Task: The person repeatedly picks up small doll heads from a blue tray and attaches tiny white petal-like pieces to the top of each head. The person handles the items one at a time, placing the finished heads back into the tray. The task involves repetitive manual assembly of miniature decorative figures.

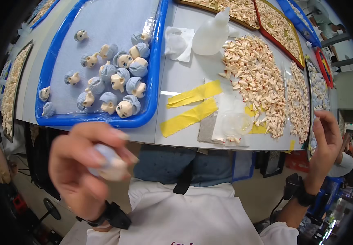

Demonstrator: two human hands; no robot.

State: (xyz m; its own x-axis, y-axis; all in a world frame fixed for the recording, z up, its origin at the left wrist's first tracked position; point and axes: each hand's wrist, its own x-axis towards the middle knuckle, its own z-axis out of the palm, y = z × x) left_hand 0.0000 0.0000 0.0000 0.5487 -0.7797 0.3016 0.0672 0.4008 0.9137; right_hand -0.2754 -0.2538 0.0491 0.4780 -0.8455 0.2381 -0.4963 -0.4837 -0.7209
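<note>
My left hand is raised in front of the table's near edge, its fingers closed round a small doll head. The head is blurred, with blue-grey hair and a pale face part. Beyond that hand lies a blue tray lined with clear film, holding several doll heads with blue-grey hair and painted eyes. Far to the right, my right hand is at the side of a dark-rimmed tray of pale blue-grey pieces. Its thumb and fingers are curled together, and what they hold, if anything, is too small to name.
A heap of small pale pointed pieces covers the table's right part. Near it are a white squeeze bottle, a tissue, yellow tape strips and a clear round dish. More filled trays line the back.
</note>
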